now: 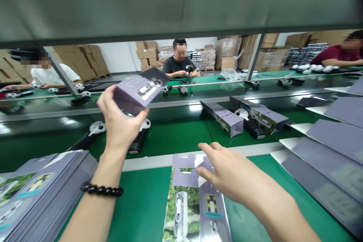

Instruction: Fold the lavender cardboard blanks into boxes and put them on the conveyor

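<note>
My left hand (pixel 121 121), with a black bead bracelet at its wrist, grips a purple printed box (pixel 138 89) by its near end, raised over the green belt. Fingers apart, my right hand (pixel 221 170) hovers at the upper right part of a flat printed carton (pixel 184 211) on the green work surface; whether it touches the carton I cannot tell. Nothing shows between its fingers. Below the raised box, a black device with a football-patterned head (pixel 138 141) lies on the belt.
A stack of flat cartons (pixel 62 189) stands at the left, and overlapping cartons (pixel 326 170) fan out at the right. Two purple boxes (pixel 227 119) and more football-headed devices (pixel 97 128) lie on the belt. Three people sit beyond it. A metal shelf (pixel 170 7) spans overhead.
</note>
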